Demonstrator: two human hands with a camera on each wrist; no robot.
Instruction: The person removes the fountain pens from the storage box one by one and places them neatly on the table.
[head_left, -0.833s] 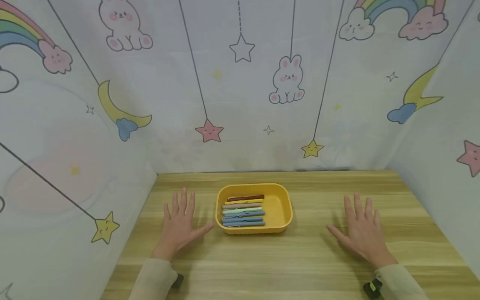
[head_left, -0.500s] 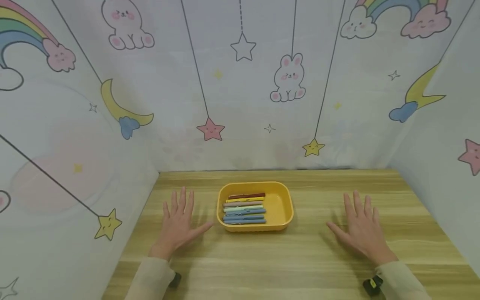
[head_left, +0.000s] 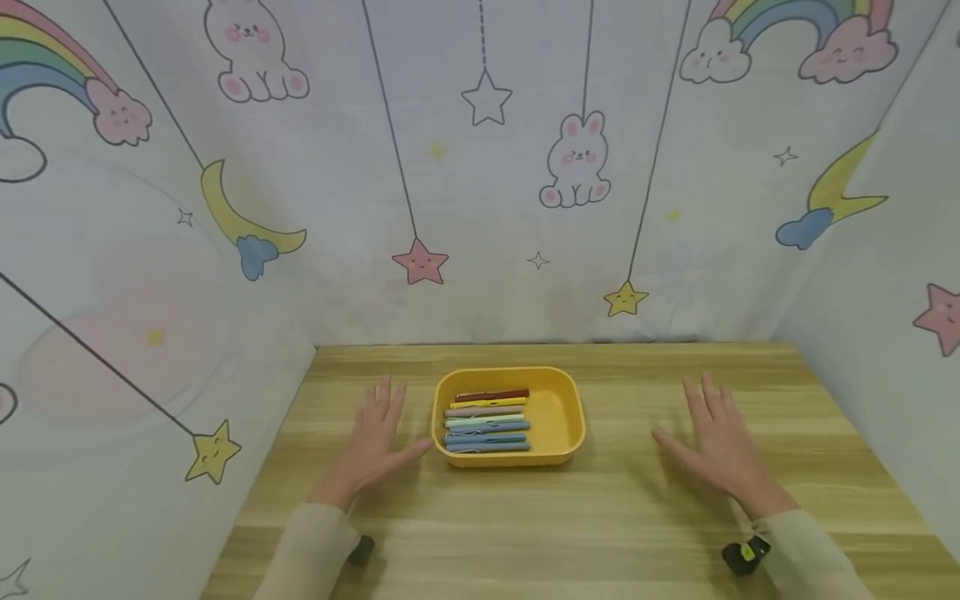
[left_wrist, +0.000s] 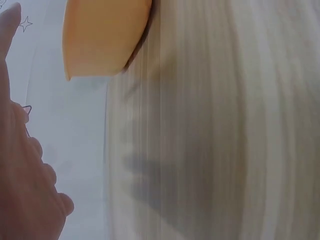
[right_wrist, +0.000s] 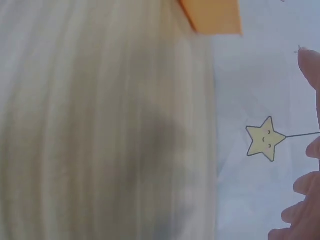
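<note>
A yellow tray point(head_left: 557, 421) lies on the table, with a row of slim pens along its left side. A dark red pen point(head_left: 492, 396) is at the back, then a yellow pen point(head_left: 487, 404), a brownish one, a pale green one and several blue pens point(head_left: 487, 447). My left hand point(head_left: 375, 446) is left of the tray, fingers extended, its thumb tip close to the tray's left rim in the head view. Well to the right, my right hand point(head_left: 716, 442) spreads over the table and holds nothing. Both wrist views show the hands raised above the wood, casting shadows.
The wood-grain table point(head_left: 510, 533) is bounded at the back and sides by a white cloth point(head_left: 480, 308) printed with stars, rabbits and moons. A small black device point(head_left: 745, 555) is strapped at the right wrist, another point(head_left: 362, 550) at the left.
My left hand has shifted right, nearer the tray, with its fingers closer together. My right hand has turned slightly and its fingers have drawn closer. The tray and pens stay put.
</note>
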